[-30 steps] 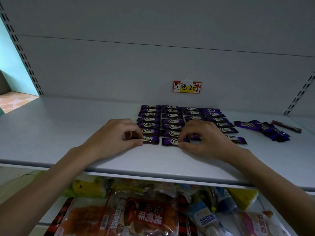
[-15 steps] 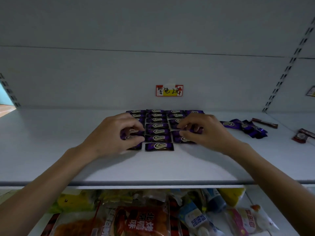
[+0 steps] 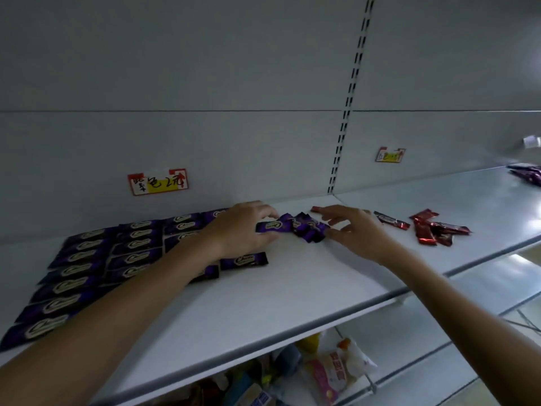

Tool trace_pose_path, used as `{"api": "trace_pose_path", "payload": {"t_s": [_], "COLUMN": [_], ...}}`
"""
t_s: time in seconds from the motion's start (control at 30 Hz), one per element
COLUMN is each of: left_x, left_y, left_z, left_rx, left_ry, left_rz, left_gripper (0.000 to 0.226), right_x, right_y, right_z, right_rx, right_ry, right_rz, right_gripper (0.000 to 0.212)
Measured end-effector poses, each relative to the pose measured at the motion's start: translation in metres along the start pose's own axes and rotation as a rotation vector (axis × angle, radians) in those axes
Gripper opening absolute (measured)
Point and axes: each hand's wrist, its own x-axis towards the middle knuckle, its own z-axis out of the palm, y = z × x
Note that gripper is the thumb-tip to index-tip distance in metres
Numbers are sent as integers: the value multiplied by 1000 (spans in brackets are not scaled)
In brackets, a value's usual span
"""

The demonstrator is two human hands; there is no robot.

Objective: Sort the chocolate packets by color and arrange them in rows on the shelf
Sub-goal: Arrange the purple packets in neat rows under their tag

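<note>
Purple packets (image 3: 117, 253) fill the left part of the shelf (image 3: 307, 273) in neat rows running from the back edge toward the front edge. A loose purple pile (image 3: 304, 230) lies just right of them, near the back. The left hand (image 3: 243, 230) pinches one packet (image 3: 270, 226) at the pile's left end, thumb under and fingers over. The right hand (image 3: 351, 230) hovers at the pile's right side with fingers spread, holding nothing (whether its thumb touches a wrapper I cannot tell). Farther right lie red packets (image 3: 433, 227), scattered and apart from the pile. To do this pick well, I judge, lift the pinched packet clear by its end so it drags no neighbour and let the right hand steady the heap. Then lay it label-up at the front of whichever row is shortest, edges flush with the one behind, and keep the reds out of the purple block. Half a second ago both hands were on the rows, nudging packets near the front, and the view faced the price tag (image 3: 158, 182) squarely. Now the hands have left the rows for the pile and the view has swung right.
</note>
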Motion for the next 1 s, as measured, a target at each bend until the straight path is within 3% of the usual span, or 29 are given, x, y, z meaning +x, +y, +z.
{"api": "trace_pose_path", "payload": {"t_s": [0.13,0.27,0.4,0.57,0.7,0.8,0.9,1.0], "left_x": [29,39,36,24,7,-13,-32,-51], "left_y": [-4,-5,-1,-2,0,-2,-2,2], "left_z": [17,24,23,15,3,-8,-19,-30], "left_rx": [61,46,18,15,17,42,12,-113], "left_ry": [-92,-69,-72,9,145,170,188,264], "left_rz": [-39,-50,-29,25,85,104,57,-40], "left_gripper": [40,24,26,32,28,29,30,27], "right_x": [5,15,18,23,27,26,20,9], "right_y": [-4,-6,-9,-15,-24,-26,-38,-64], "right_z": [9,20,24,25,31,32,28,24], "right_rx": [-106,-219,-194,-220,-283,-297,-129,183], "right_ry": [-8,49,80,127,78,132,190,114], "right_rz": [-43,-38,-96,-145,-191,-256,-254,-177], "right_gripper": [49,47,31,49,27,20,12,13]}}
